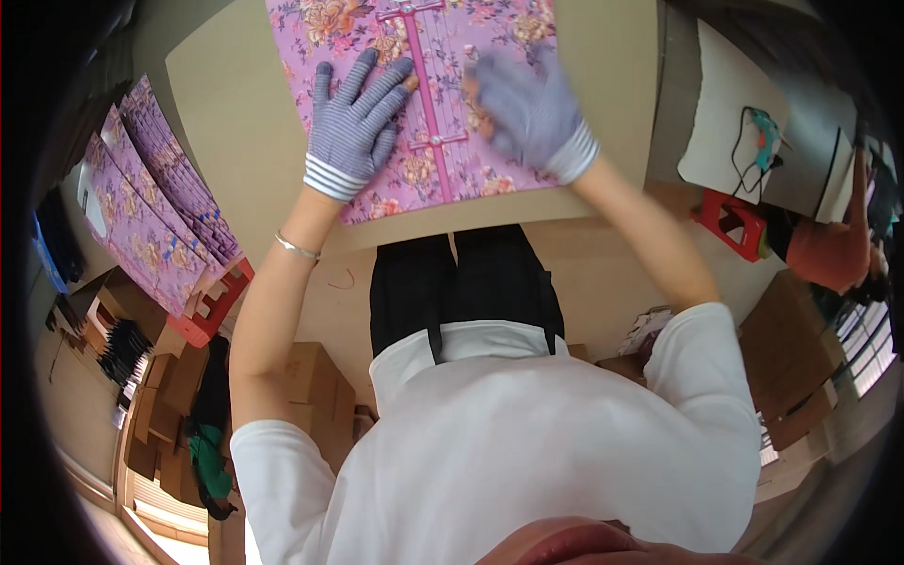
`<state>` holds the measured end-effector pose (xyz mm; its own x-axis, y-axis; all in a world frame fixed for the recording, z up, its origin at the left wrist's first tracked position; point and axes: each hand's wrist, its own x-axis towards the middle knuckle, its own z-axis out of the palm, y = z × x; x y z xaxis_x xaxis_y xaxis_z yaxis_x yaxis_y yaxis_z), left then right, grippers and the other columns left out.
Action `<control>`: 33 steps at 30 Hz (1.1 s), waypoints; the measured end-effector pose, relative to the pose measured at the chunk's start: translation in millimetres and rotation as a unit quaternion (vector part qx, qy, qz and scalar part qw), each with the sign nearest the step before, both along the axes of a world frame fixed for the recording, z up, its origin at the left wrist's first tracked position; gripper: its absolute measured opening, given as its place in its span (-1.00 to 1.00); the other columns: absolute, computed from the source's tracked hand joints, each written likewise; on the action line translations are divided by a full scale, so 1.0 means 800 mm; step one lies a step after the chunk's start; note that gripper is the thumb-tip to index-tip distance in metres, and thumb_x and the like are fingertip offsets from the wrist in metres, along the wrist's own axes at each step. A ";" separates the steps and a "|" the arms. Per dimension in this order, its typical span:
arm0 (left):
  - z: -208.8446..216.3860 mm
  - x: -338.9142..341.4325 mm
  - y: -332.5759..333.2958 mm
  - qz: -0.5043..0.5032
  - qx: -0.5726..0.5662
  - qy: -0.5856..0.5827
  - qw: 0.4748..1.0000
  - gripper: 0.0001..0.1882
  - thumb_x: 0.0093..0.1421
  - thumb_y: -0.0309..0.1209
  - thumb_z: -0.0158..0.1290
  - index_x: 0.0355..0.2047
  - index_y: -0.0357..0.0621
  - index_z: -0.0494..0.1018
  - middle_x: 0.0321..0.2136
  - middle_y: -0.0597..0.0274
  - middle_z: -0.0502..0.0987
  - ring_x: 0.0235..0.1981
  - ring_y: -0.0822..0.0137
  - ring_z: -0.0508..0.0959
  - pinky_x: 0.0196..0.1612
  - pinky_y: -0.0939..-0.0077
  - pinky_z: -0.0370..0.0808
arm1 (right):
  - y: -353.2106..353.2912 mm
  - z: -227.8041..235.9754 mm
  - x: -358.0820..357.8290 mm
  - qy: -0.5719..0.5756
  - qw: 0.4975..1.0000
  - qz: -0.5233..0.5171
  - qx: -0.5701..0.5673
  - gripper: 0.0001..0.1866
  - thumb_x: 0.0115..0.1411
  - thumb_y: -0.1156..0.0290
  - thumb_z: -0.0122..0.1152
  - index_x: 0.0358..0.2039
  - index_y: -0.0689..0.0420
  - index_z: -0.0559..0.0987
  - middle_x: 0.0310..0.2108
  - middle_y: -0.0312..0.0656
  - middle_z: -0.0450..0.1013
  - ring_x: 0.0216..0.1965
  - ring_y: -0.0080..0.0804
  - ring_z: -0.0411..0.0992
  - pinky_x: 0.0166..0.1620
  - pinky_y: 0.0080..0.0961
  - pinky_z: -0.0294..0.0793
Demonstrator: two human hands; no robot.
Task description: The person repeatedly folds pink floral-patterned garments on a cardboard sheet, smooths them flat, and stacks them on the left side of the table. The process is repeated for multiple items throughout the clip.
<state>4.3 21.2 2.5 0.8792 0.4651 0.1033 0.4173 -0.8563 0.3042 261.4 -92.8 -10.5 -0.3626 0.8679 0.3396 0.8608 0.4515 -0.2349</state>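
Observation:
A purple-pink floral printed sheet (504,174) lies flat in front of me, with a darker pink band and knot-like fastenings printed or fixed down its middle. My left hand (353,127), in a grey-blue striped glove, rests on the sheet left of the band, its fingers spread flat. On the other side of the band is my right hand (532,108), gloved the same way and smeared by motion. It is over or on the sheet; whether it touches cannot be told. Nothing shows in either hand.
The sheet lies on a beige table (226,122), its near edge close to my waist. At left, a stack of similar floral pieces (155,202) sits over a red stool (215,306). A teal glue gun (765,137) with a black cord rests on a right-hand table, near another person (833,245). Cardboard boxes (315,381) stand behind.

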 end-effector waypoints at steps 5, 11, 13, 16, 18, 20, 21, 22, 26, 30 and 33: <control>0.016 -0.001 -0.010 -0.022 -0.008 -0.003 1.000 -0.46 0.07 -0.46 -0.04 0.13 -0.02 0.43 0.23 0.24 0.37 0.30 -0.01 0.26 0.31 -0.30 -0.05 | -0.142 0.035 -0.067 0.124 0.981 -0.019 -0.151 -0.54 0.18 0.22 0.04 0.03 0.20 0.48 0.17 -0.01 0.37 0.23 -0.07 0.30 0.27 0.00 0.20; 0.022 -0.038 -0.074 -0.082 -0.062 0.008 0.995 -0.47 0.05 -0.41 -0.02 0.10 -0.07 0.44 0.23 0.21 0.36 0.31 -0.04 0.24 0.33 -0.34 -0.10 | -0.172 0.068 -0.098 0.144 0.963 -0.052 -0.221 -0.43 0.11 0.24 0.16 0.14 0.16 0.42 0.26 -0.07 0.27 0.33 -0.12 0.16 0.38 -0.03 0.01; 0.026 -0.035 -0.074 -0.083 -0.064 0.006 0.995 -0.47 0.06 -0.40 -0.03 0.11 -0.07 0.44 0.23 0.21 0.36 0.31 -0.05 0.24 0.33 -0.34 -0.11 | -0.156 0.032 -0.086 0.082 0.972 -0.004 -0.221 -0.39 0.10 0.18 0.15 0.16 0.12 0.41 0.33 -0.15 0.18 0.37 -0.19 0.09 0.38 0.07 -0.07; 0.022 -0.034 -0.071 -0.080 -0.060 0.011 0.995 -0.48 0.07 -0.39 0.00 0.10 -0.06 0.44 0.23 0.22 0.36 0.31 -0.05 0.25 0.32 -0.36 -0.10 | -0.101 0.029 -0.067 0.036 0.980 0.018 -0.194 -0.37 0.08 0.13 0.14 0.17 0.11 0.41 0.33 -0.18 0.19 0.35 -0.22 0.13 0.35 0.15 -0.04; 0.014 -0.038 -0.079 -0.078 -0.072 0.010 0.994 -0.49 0.07 -0.37 0.04 0.10 -0.03 0.44 0.23 0.24 0.36 0.30 -0.03 0.25 0.30 -0.40 -0.06 | -0.066 0.025 -0.048 0.010 0.982 0.028 -0.184 -0.33 0.10 0.09 0.15 0.22 0.07 0.37 0.35 -0.17 0.15 0.33 -0.21 0.16 0.30 0.23 0.01; 0.013 -0.039 -0.081 -0.072 -0.081 0.014 0.994 -0.51 0.10 -0.38 0.01 0.09 -0.02 0.46 0.22 0.24 0.38 0.31 -0.03 0.25 0.32 -0.38 -0.10 | -0.008 0.010 -0.020 -0.016 0.990 0.015 -0.142 -0.33 0.12 0.12 0.13 0.24 0.07 0.34 0.34 -0.16 0.17 0.32 -0.24 0.19 0.28 0.27 0.04; 0.010 -0.041 -0.082 -0.069 -0.084 0.016 0.994 -0.51 0.10 -0.40 -0.01 0.10 -0.02 0.46 0.22 0.24 0.39 0.31 -0.03 0.24 0.33 -0.36 -0.11 | 0.027 0.006 -0.003 -0.045 0.992 -0.001 -0.119 -0.33 0.12 0.15 0.13 0.25 0.07 0.33 0.33 -0.15 0.18 0.30 -0.24 0.21 0.26 0.30 0.05; 0.010 -0.047 -0.085 -0.065 -0.085 0.020 0.994 -0.51 0.11 -0.41 -0.03 0.10 -0.03 0.47 0.21 0.23 0.39 0.32 -0.03 0.23 0.34 -0.34 -0.13 | 0.063 0.002 0.014 -0.051 0.996 -0.017 -0.064 -0.40 0.13 0.19 0.13 0.20 0.09 0.38 0.28 -0.14 0.26 0.27 -0.25 0.25 0.26 0.21 0.11; 0.006 -0.049 -0.081 -0.069 -0.087 0.005 0.994 -0.54 0.12 -0.43 -0.02 0.06 -0.03 0.49 0.17 0.26 0.44 0.28 -0.03 0.30 0.34 -0.34 -0.10 | 0.183 -0.011 0.097 -0.033 0.998 -0.045 0.013 -0.40 0.23 0.11 -0.02 0.19 0.21 0.34 0.24 0.05 0.28 0.28 -0.05 0.21 0.32 0.11 0.03; 0.019 -0.035 -0.069 -0.074 -0.060 0.008 0.995 -0.54 0.07 -0.37 0.04 0.04 -0.02 0.47 0.18 0.26 0.42 0.26 0.02 0.33 0.28 -0.35 0.06 | 0.248 -0.003 0.145 -0.053 0.991 -0.123 -0.010 -0.37 0.25 0.08 -0.03 0.24 0.19 0.30 0.26 0.06 0.25 0.31 -0.02 0.16 0.34 -0.02 0.05; 0.026 -0.045 -0.069 0.097 -0.080 -0.118 0.985 -0.50 0.13 -0.40 0.03 0.12 -0.18 0.39 0.15 -0.01 0.41 0.26 -0.08 0.31 0.30 -0.13 0.14 | 0.229 -0.001 0.155 0.011 0.981 -0.183 0.066 -0.48 0.21 0.23 0.03 0.18 0.13 0.39 0.18 -0.03 0.34 0.24 -0.10 0.26 0.28 -0.09 0.16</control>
<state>-31.9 -34.1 23.5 0.7318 0.6496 0.2059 0.4704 -0.7002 0.5371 385.4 90.3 -11.2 -0.0253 0.8867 0.4616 0.9662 0.1403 -0.2164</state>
